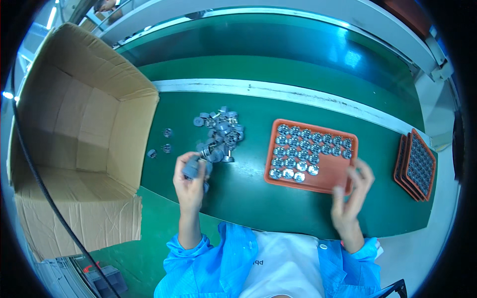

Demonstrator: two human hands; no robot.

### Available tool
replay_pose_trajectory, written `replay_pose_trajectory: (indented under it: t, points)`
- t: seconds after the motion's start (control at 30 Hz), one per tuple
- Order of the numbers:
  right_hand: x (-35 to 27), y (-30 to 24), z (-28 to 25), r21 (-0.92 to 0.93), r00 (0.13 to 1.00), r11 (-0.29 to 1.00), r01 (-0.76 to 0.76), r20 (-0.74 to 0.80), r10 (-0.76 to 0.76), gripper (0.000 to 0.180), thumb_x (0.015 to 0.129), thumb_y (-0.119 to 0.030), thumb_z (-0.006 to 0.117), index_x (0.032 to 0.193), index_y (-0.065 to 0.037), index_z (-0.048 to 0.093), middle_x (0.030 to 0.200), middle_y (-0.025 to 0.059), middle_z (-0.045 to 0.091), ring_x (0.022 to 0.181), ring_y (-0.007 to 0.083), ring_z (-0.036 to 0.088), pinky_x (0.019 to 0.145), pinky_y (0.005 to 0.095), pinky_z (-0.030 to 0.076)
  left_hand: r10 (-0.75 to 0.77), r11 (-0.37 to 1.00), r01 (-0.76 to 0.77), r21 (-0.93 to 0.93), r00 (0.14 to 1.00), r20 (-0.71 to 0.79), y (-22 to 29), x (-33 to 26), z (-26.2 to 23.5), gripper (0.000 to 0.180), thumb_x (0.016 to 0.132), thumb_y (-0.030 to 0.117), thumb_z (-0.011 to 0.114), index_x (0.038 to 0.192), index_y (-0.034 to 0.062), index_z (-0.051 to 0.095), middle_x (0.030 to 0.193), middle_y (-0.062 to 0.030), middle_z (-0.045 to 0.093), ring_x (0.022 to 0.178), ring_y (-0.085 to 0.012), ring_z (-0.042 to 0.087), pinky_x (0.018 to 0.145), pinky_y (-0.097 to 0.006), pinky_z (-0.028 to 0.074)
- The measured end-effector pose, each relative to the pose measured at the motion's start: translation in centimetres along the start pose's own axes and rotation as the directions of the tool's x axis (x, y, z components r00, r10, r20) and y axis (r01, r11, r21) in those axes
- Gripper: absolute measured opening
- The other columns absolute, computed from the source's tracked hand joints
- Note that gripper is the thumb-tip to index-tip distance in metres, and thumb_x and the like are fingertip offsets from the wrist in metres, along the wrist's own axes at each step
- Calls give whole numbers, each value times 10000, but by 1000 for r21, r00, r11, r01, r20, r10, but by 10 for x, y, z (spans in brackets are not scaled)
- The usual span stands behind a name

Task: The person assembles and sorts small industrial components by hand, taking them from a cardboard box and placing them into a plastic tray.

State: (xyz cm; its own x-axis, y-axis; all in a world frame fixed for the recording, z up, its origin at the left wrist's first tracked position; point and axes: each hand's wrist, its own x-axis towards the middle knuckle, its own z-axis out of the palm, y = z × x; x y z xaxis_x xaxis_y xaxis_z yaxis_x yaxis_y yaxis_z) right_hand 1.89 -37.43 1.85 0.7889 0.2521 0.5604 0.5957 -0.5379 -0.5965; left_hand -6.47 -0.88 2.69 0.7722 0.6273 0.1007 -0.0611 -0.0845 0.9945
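My left hand (189, 184) is closed around grey round parts (191, 168), at the near side of a loose pile. That pile of small grey and metallic round parts (226, 130) lies left of the middle of the table. An orange-red tray (334, 171) holds rows of round metal parts (304, 144), with its near right area bare. At the tray's right edge is my right hand (352, 193), slightly blurred, thumb and fingers apart. I see nothing between them. Whether this hand touches the rim I cannot tell.
An open cardboard box (89, 114) stands at the left. Loose round parts (167, 148) lie between box and pile. Stacked filled trays (416, 166) lean at the far right. A pale rail (278, 92) crosses behind the work area, and a black cable (42, 184) hangs before the box.
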Motion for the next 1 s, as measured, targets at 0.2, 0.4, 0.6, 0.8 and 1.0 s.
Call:
replay_pose_trajectory:
  t: [0.2,0.4,0.6,0.8,1.0]
  points:
    - [-7,-54,37,437,862,889,-138,495,-109,595,882,-111,837,1394,20,565,1414,217,489,1119,378,645,911,449,585,349,722,-496,483,863,365,-10,-56,47,487,734,-70,739,1207,-6,644,1102,-188,618,968,-318,647,836,-365,534]
    - [-21,-45,49,362,806,910,-203,589,-55,428,905,-45,787,1294,21,619,1348,205,535,1055,364,674,855,449,582,291,698,-601,389,735,613,-31,-89,69,628,740,-84,794,1339,13,630,1233,-188,586,1077,-380,664,848,-443,582]
    - [-35,-24,31,316,887,938,-145,462,-18,320,878,20,773,1176,14,658,1110,164,659,977,356,687,817,438,582,335,734,-624,268,676,657,-26,-90,69,518,772,32,881,1257,23,698,1183,-150,650,938,-305,703,785,-400,589]
    - [-39,-28,33,277,899,949,-152,438,16,280,841,23,799,1099,32,690,1080,160,670,950,345,683,797,430,582,429,621,-762,183,526,735,-27,-85,68,351,784,67,869,1114,38,750,1067,-85,731,910,-262,710,720,-373,565]
    - [-39,-12,7,149,908,978,143,373,-190,271,799,0,745,1060,50,691,1072,153,663,940,334,675,787,426,588,425,436,-795,421,595,682,-30,-91,51,308,778,67,850,1069,102,755,1073,-32,728,967,-228,695,790,-360,465]
